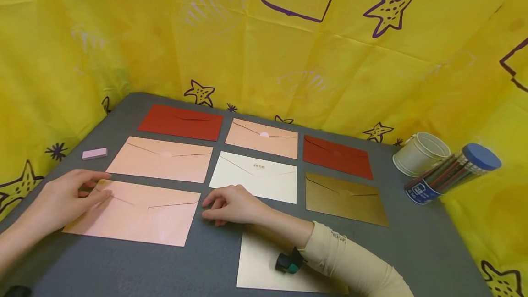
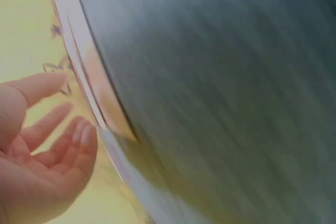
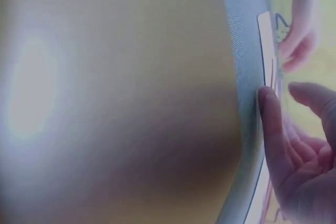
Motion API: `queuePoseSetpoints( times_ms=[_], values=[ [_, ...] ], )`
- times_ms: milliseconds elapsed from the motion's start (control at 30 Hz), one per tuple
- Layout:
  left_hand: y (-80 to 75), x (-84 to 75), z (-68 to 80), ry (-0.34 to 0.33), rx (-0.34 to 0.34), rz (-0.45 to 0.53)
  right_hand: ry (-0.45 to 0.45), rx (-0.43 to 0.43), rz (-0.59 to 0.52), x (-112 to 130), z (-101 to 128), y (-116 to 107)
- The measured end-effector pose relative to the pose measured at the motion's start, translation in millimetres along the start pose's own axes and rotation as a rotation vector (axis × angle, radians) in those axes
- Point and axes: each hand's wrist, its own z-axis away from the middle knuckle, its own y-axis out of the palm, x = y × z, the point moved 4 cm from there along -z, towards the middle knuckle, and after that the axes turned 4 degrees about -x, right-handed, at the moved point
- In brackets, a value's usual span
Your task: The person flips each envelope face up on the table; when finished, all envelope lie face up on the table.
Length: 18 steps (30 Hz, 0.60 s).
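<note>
Pink envelope (image 1: 136, 214) is lying flat on the grey table (image 1: 214, 260), long axis running left to right between my hands. My left hand (image 1: 66, 198) is resting relaxed fingers on its left corner; my right hand (image 1: 231, 205) is hovering loosely uncurled just beside its right edge, gripping nothing.

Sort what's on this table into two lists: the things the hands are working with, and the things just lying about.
In hand:
- nearest pink envelope, touched at its left end by the left hand
- right hand, resting beside its right edge

Lying about:
- second pink envelope
- white envelope
- gold envelope
- two red envelopes
- pink eraser
- pencil tube
- white cup
</note>
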Motion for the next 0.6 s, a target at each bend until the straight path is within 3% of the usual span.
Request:
queuePoseSetpoints(
  times_ms=[133,300,433,600],
  values=[
    [6.7,-40.1,1.4,0.098,-0.016,0.130,-0.035,-0.064,-0.063,-11.0,19.0,-13.0],
    [24.9,-103.1,5.7,0.314,-0.001,0.256,-0.098,-0.132,-0.026,-26.4,48.6,-25.8],
    [44.7,-147.7,11.5,0.421,0.128,0.305,-0.153,-0.167,-0.001,-36.5,76.9,-32.0],
    [69.3,-189.7,20.7,0.549,0.313,0.346,-0.276,-0.249,0.116,-45.0,111.6,-41.1]
  ],
)
